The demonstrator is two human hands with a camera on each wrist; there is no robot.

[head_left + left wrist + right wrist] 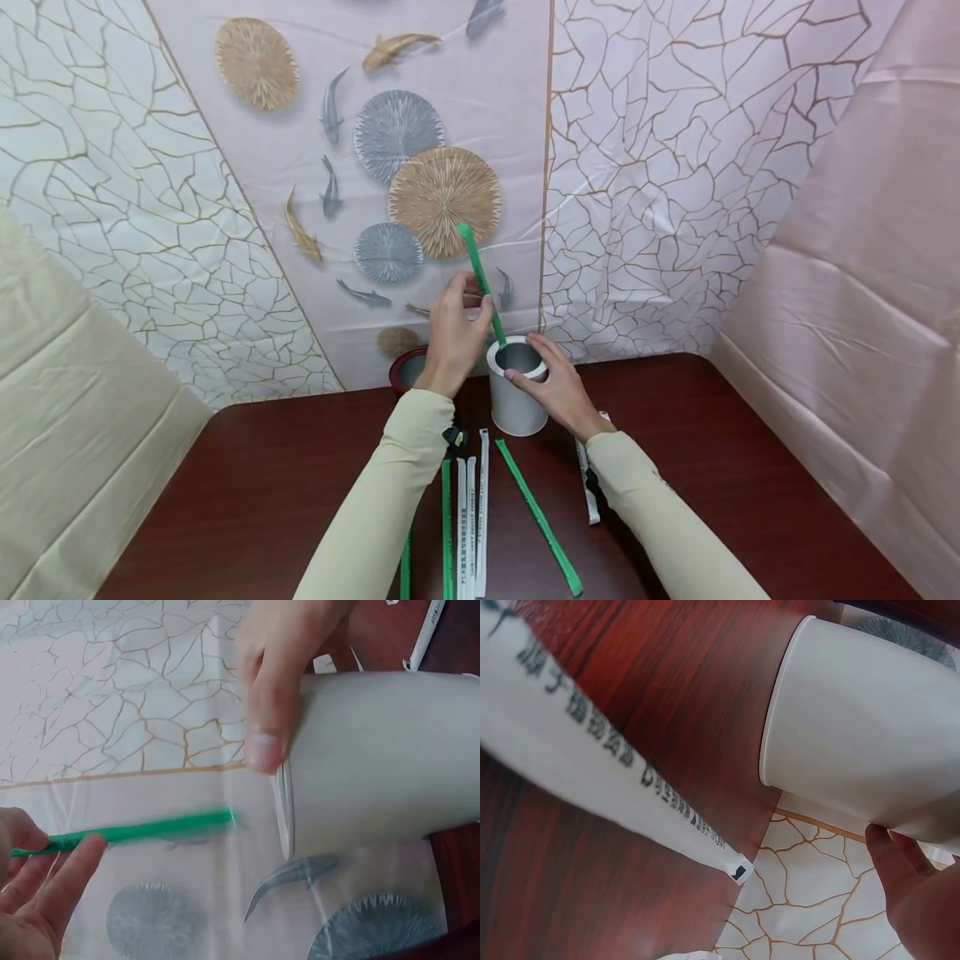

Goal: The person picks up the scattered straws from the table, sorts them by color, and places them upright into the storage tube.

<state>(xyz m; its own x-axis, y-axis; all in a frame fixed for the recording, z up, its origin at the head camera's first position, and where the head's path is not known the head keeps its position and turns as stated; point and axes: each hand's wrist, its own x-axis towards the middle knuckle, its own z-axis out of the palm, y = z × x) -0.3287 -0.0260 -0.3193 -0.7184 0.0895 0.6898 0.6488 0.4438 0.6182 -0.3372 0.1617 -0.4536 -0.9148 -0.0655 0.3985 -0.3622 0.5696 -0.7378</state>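
My left hand (459, 329) pinches a green paper-wrapped drinking straw (483, 279) between thumb and fingers. The straw slants, its lower end at the mouth of a white can (517, 408). In the left wrist view, a small gap shows between the blurred tip of the green straw (172, 827) and the can's rim. My right hand (558, 387) holds the upright can at its top, thumb over the near rim and fingers at the far right side. From the right wrist, the can's outer wall (862, 720) is seen with fingertips against it. The can's bottom is hidden.
A dark red-rimmed can (395, 371) stands behind my left wrist. Wrapped straws lie nearer on the brown table: white ones (482, 517), a green one (447, 533) beside them, a slanted green one (536, 512), and a white one (591, 500) under my right forearm. Patterned cloth (637, 208) hangs behind.
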